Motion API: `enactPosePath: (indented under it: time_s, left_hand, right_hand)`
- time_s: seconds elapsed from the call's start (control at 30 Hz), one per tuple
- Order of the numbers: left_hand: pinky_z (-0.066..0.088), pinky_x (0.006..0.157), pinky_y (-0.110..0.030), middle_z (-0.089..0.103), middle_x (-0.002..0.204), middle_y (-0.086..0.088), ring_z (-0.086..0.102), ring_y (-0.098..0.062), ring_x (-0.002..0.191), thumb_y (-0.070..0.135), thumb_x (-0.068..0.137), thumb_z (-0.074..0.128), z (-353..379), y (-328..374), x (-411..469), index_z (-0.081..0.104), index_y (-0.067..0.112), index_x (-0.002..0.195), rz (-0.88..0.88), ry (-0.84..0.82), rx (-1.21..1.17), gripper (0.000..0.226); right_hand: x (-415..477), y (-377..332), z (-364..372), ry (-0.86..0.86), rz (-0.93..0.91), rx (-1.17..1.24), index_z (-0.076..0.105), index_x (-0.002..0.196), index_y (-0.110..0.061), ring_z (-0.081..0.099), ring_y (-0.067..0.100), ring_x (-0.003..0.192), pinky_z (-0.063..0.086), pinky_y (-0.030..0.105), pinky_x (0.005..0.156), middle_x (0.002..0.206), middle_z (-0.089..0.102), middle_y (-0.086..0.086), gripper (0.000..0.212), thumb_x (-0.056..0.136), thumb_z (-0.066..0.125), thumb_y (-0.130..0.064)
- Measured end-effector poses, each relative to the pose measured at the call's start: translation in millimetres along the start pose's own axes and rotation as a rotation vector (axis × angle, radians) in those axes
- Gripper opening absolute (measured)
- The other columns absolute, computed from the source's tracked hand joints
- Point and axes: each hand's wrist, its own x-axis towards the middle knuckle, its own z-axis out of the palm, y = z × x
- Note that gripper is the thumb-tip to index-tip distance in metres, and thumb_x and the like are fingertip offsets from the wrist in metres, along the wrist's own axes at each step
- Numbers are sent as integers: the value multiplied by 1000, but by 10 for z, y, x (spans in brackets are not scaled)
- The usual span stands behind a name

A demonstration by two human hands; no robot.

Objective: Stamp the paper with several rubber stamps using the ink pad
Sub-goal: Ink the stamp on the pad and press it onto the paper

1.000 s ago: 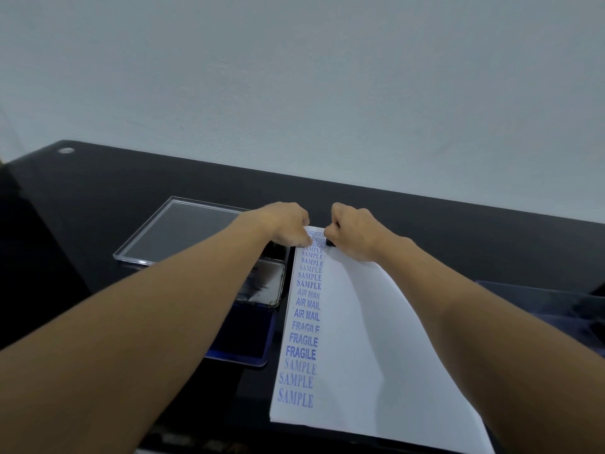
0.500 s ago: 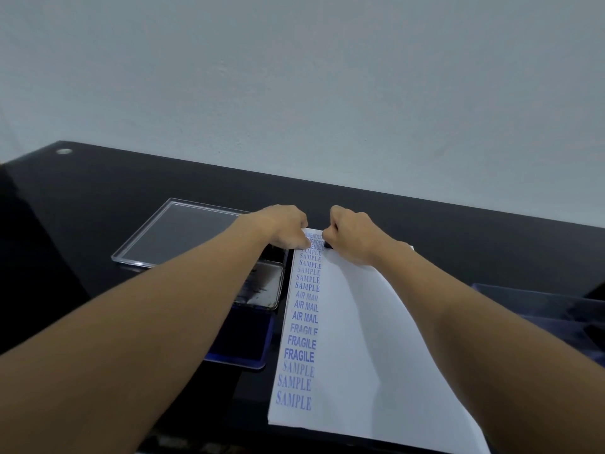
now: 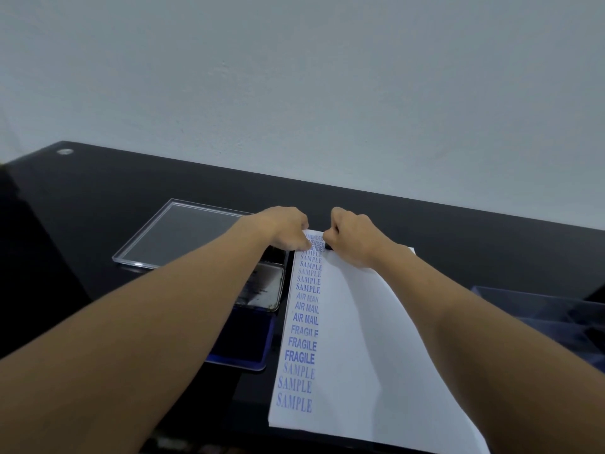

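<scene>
A white sheet of paper lies on the black desk, with a column of blue prints down its left edge: AMENDED at the top, then SAMPLE, AIR MAIL, FRAGILE and SAMPLE. My right hand grips a small dark rubber stamp, pressed against the paper just right of the AMENDED prints and mostly hidden by my fingers. My left hand rests on the paper's top left corner with bent fingers. The blue ink pad lies open left of the paper, partly under my left forearm.
The ink pad's metal lid lies flipped open behind the pad. A clear acrylic plate lies at the back left of the black desk. A dark translucent tray stands at the right edge. A pale wall rises behind the desk.
Both hands stay at the top of the paper, almost unmoved. The view has shifted slightly, and the AMENDED prints between the hands show more clearly.
</scene>
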Motion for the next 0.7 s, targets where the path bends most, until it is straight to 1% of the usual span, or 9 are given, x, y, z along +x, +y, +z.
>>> enactPosePath:
  time_s: [0.13, 0.33, 0.4, 0.57, 0.7]
  left_hand:
    - [53, 93, -42, 66, 116, -4, 63, -23, 105, 34, 92, 61, 2, -5, -5, 61, 16, 121, 1, -3, 5, 34]
    - [51, 95, -41, 63, 118, 0, 61, -21, 106, 35, 94, 60, -7, 5, -20, 59, 16, 125, 2, -5, 7, 36]
    - [52, 95, -42, 63, 118, -1, 61, -22, 106, 34, 94, 60, -15, 10, -22, 59, 16, 126, 5, -5, 6, 37]
    - [51, 96, -43, 63, 120, -2, 61, -23, 107, 34, 94, 60, -5, 11, -28, 59, 15, 127, 6, -2, 12, 38]
    - [51, 96, -43, 64, 121, -5, 62, -25, 109, 34, 93, 59, 1, 5, -24, 61, 12, 125, 1, 8, 16, 39]
  right_hand:
    - [13, 6, 9, 0, 5, -2, 33, 77, -17, 40, 22, 66, 32, 33, 54, 80, 51, 8, 20, 94, 44, -21]
    - [-35, -8, 18, 6, -5, 8, 34, 78, -17, 38, 21, 63, 32, 32, 54, 77, 49, 6, 21, 96, 44, -21]
    - [-39, -6, 21, 10, -5, 7, 34, 79, -17, 37, 19, 62, 32, 31, 53, 77, 49, 6, 21, 96, 45, -22]
    - [-14, -3, 22, 11, 20, 20, 35, 79, -18, 40, 22, 64, 34, 34, 55, 83, 52, 10, 19, 94, 45, -23]
    - [-32, -22, 9, 12, 22, 20, 34, 78, -18, 40, 21, 64, 33, 33, 54, 81, 52, 9, 21, 95, 45, -22]
